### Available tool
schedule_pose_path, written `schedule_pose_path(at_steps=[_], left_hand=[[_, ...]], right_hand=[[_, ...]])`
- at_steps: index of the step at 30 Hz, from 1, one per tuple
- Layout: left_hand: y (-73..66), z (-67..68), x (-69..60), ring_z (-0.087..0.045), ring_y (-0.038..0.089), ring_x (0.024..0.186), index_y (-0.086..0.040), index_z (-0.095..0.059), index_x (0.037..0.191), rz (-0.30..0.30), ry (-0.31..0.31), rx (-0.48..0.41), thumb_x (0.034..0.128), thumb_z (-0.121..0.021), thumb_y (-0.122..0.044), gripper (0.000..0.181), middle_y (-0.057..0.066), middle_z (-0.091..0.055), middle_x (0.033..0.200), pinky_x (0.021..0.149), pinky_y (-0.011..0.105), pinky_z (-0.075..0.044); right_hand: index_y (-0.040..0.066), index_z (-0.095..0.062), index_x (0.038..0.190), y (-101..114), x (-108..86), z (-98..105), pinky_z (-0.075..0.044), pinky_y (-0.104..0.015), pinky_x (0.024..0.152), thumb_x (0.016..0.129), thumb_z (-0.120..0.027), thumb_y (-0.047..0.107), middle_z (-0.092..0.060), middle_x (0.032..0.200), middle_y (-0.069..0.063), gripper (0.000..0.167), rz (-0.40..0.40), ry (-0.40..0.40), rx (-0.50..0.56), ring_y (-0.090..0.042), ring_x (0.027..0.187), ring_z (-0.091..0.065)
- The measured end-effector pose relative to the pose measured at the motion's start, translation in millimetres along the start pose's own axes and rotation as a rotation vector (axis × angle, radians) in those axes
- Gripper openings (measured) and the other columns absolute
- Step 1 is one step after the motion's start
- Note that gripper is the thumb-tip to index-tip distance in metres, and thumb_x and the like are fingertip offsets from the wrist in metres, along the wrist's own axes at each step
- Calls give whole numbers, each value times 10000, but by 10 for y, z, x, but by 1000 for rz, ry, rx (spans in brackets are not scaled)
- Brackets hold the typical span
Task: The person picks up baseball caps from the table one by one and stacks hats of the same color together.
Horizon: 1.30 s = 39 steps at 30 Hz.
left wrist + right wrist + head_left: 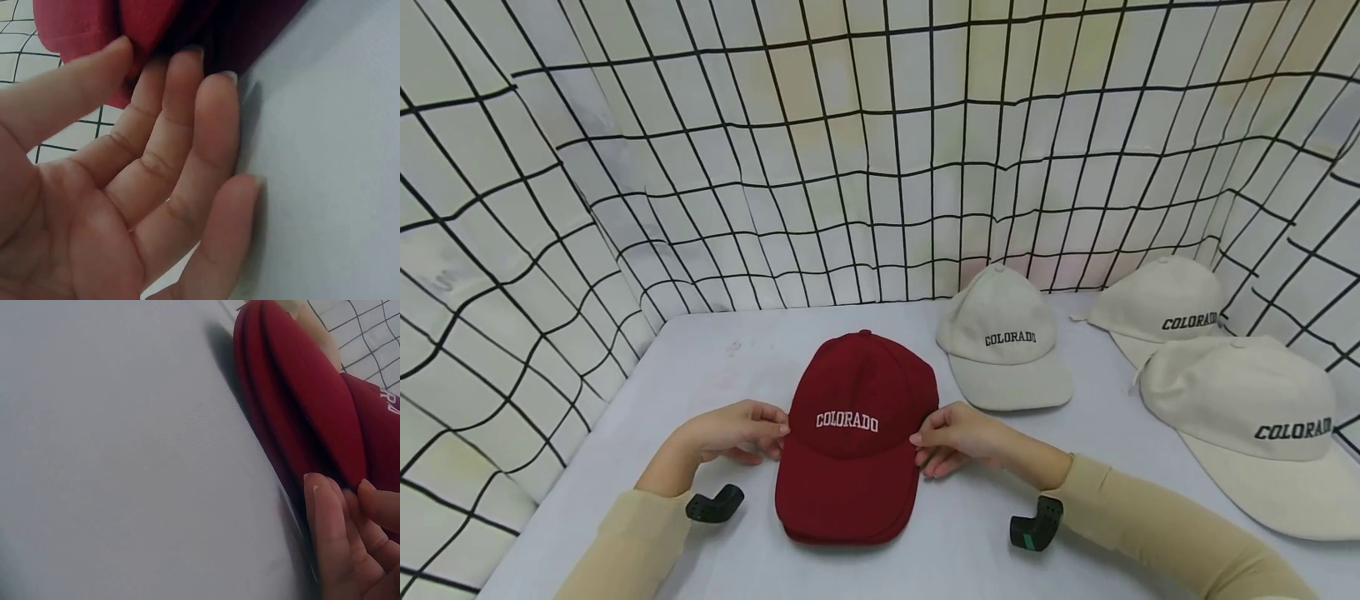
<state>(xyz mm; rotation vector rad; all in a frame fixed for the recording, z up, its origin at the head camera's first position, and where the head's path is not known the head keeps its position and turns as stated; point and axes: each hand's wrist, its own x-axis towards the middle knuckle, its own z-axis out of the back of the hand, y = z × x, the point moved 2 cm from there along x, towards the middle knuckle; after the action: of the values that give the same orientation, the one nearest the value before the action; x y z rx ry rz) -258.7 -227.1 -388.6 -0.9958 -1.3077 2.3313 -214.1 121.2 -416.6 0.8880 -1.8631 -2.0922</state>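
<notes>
A red baseball cap (857, 383) with white COLORADO lettering lies in front of me, its brim pointing my way. In the right wrist view, layered red brims (262, 400) show beneath the top one, so caps are stacked. My left hand (737, 429) pinches the stack's left side near the base of the brim; the left wrist view shows its thumb against the red cloth and fingertips tucked behind it. On the opposite side my right hand (958, 437) pinches the top cap's edge between thumb and finger, with the other fingers beside the lower brims.
A cream COLORADO cap (1007, 342) sits behind and right of the red ones. Two more cream caps, one at the back (1157, 304) and one nearer (1240, 400), lie at the right. Black-grid netting (880, 167) encloses the white table (700, 358).
</notes>
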Motion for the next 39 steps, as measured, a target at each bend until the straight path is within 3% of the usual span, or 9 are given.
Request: schedule_pose_path(at_steps=[3, 9, 21, 29, 39], left_hand=[[-6, 6, 15, -629, 164, 848, -80, -630, 996, 4, -8, -53, 1026, -606, -179, 107, 37, -652, 854, 740, 344, -537], [5, 3, 26, -613, 148, 818, -93, -622, 928, 12, 21, -64, 1000, -616, -145, 90, 26, -644, 821, 715, 327, -511], [10, 25, 30, -602, 145, 790, -66, -615, 942, 44, 25, -2, 993, -611, -128, 80, 29, -610, 813, 702, 318, -506], [72, 11, -33, -603, 141, 771, -54, -613, 961, 30, 16, 3, 1009, -604, -135, 94, 26, -611, 796, 695, 319, -496], [6, 14, -42, -599, 138, 734, -14, -644, 959, 10, 10, 71, 992, -633, -126, 117, 21, -613, 769, 639, 277, -492]], right_hand=[[10, -664, 888, -1, 3, -3, -588, -248, 611, 996, -649, 83, -723, 817, -97, 131, 2, 12, 5, -133, 645, -700], [-8, -673, 892, -7, 8, -20, -591, -255, 608, 996, -654, 76, -724, 815, -108, 135, 10, 20, -17, -144, 652, -705], [-35, -683, 884, 2, 20, -47, -595, -270, 600, 994, -658, 68, -728, 800, -135, 153, 37, 18, -66, -162, 631, -713], [-36, -671, 879, 21, 72, -54, -592, -268, 591, 1001, -648, 68, -715, 781, -112, 162, 55, 13, -81, -152, 626, -704], [-21, -666, 869, 20, 112, -8, -593, -270, 594, 997, -651, 69, -701, 765, -95, 157, 52, 19, -98, -144, 621, -696]])
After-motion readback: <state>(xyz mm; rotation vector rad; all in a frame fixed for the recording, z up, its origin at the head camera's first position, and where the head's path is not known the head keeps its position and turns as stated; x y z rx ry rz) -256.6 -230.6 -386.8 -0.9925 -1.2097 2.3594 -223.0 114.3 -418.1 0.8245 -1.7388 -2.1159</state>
